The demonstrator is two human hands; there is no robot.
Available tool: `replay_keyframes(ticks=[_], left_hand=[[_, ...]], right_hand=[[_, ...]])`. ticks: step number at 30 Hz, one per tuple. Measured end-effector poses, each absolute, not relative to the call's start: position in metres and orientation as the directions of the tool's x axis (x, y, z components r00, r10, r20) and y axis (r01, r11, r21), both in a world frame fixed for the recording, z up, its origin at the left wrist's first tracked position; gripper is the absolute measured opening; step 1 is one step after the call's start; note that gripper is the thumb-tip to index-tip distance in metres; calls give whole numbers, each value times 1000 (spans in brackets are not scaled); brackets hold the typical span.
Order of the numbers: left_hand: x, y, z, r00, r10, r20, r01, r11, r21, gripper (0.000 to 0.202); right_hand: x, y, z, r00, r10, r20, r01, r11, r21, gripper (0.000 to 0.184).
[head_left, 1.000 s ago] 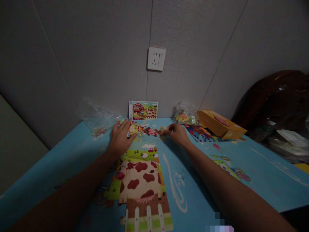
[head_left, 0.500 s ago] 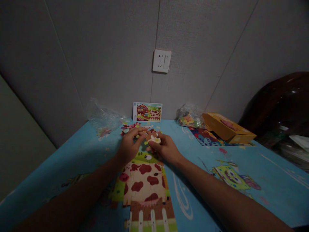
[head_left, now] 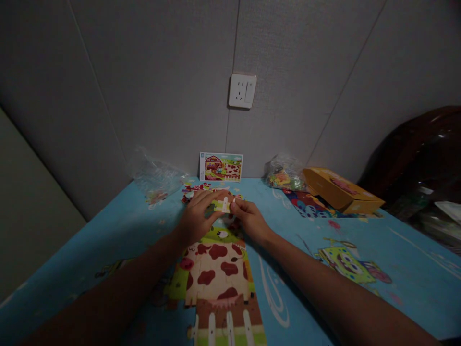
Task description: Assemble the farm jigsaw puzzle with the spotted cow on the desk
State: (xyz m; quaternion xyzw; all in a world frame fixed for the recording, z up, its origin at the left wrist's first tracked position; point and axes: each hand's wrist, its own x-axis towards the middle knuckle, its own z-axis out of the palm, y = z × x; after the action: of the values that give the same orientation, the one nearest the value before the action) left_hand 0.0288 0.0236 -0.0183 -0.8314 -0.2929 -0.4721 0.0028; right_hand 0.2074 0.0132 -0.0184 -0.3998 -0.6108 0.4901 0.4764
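Observation:
A small jigsaw puzzle piece (head_left: 222, 205) with white fence posts on green is raised above the tablecloth. My right hand (head_left: 251, 221) pinches its right edge between thumb and finger. On the other side, my left hand (head_left: 196, 216) curls its fingers and thumb around the piece's left edge. Below and nearer to me lies a joined strip of puzzle (head_left: 219, 269) showing a spotted cow, a sheep and a white fence. More red puzzle pieces (head_left: 201, 187) lie behind my left hand, partly hidden by it.
Against the wall stands a farm picture card (head_left: 221, 167). A crumpled clear plastic bag (head_left: 156, 178) lies at the left back, a bag of puzzle pieces (head_left: 284, 175) at the right back. Beside that sits an open orange box (head_left: 344, 190) on a colourful sheet (head_left: 306, 204). Blue cartoon tablecloth (head_left: 298, 259) covers the table.
The puzzle piece has been turned in my fingers, so its fence posts now stand upright. My left hand has closed in over its left side.

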Motion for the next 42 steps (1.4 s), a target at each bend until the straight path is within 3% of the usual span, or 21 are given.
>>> replay_keyframes(ticks=[10, 17, 21, 23, 42], left_hand=[[27, 24, -19, 352, 538, 766, 542, -784, 301, 42], [26, 24, -16, 452, 435, 779, 530, -833, 158, 40], [25, 22, -13, 529, 418, 739, 487, -862, 138, 40], [25, 22, -12, 519, 429, 739, 498, -855, 147, 40], [24, 26, -19, 430, 454, 781, 589, -796, 139, 37]], right_hand=[[211, 15, -15, -120, 957, 266, 45, 273, -961, 26], [214, 18, -18, -81, 934, 349, 225, 358, -906, 13], [214, 15, -14, -89, 905, 415, 359, 418, -835, 25], [214, 14, -13, -98, 901, 422, 379, 426, -821, 21], [211, 10, -12, -83, 854, 514, 379, 504, -776, 21]])
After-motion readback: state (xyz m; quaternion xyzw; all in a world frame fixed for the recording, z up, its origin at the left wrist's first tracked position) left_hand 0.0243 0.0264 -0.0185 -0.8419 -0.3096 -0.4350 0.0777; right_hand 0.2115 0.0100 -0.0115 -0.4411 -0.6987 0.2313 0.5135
